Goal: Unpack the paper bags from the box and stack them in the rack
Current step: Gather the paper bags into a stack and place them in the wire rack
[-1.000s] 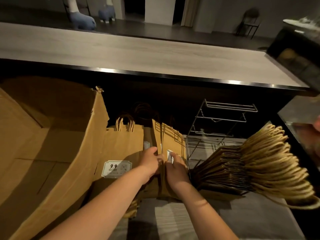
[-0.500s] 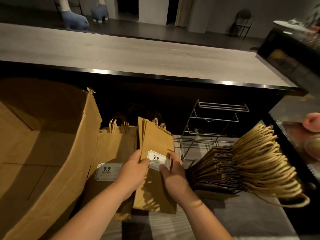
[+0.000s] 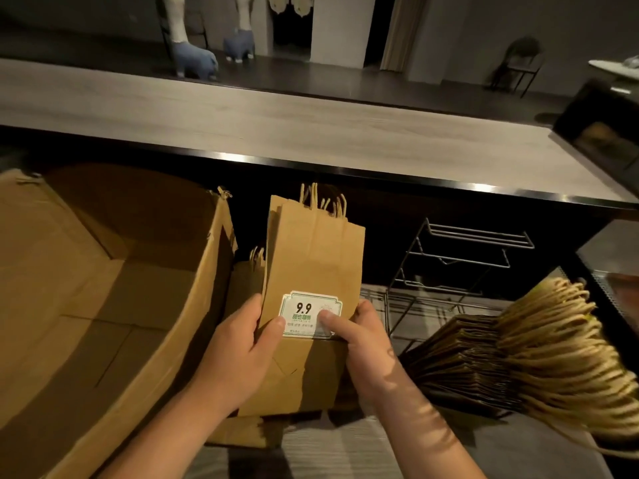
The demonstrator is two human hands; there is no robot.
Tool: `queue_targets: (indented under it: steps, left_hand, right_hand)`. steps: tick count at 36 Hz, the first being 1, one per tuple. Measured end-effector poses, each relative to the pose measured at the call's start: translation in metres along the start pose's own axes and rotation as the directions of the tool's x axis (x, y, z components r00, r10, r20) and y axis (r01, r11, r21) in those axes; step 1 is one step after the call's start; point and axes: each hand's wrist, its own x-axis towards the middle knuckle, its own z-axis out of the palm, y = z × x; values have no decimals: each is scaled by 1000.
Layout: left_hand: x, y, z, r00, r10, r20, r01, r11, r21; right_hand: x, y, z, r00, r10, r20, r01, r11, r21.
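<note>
I hold a thin bundle of flat brown paper bags (image 3: 313, 257) upright in front of me, its white "9.9" label (image 3: 309, 314) facing me and the twine handles on top. My left hand (image 3: 242, 347) grips its left edge, thumb on the label. My right hand (image 3: 363, 340) grips the right edge, thumb on the label too. The open cardboard box (image 3: 114, 305) stands at the left, its inside bare where I can see. More bags (image 3: 247, 281) stand behind the bundle beside the box. The wire rack (image 3: 460, 267) stands at the right, its shelves bare.
A large pile of flat bags (image 3: 484, 361) lies on its side at the right, handles fanned toward me, in front of the rack. A long counter top (image 3: 276, 133) with a dark edge runs across above. A dark appliance (image 3: 601, 126) sits at the far right.
Both hands pulled the bundle out from the standing bags and lifted it up toward me; its label now faces the camera.
</note>
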Motion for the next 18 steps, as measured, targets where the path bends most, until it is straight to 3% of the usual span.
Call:
queue_targets:
  steps: [7,12,14,18]
  left_hand:
    - [-28,-9,19,978,-197,-66,185,970,-156]
    - [-52,-17,33,943,-296,-149,269,947,-178]
    - [-55,-7,32,953,-243,-181,204,956,-211]
    - [-36,12,18,969,21,-246,-65,982,-175]
  right_hand:
    - [-19,15,-8,1000,21,-20,-23,988,-156]
    - [-35,37,-6,999,-2,-53,-11,971,-239]
    - [-39,34,-6,999,-43,-17,39,977,-208]
    - [-39,3,1,963,-260,76,267,958,-108]
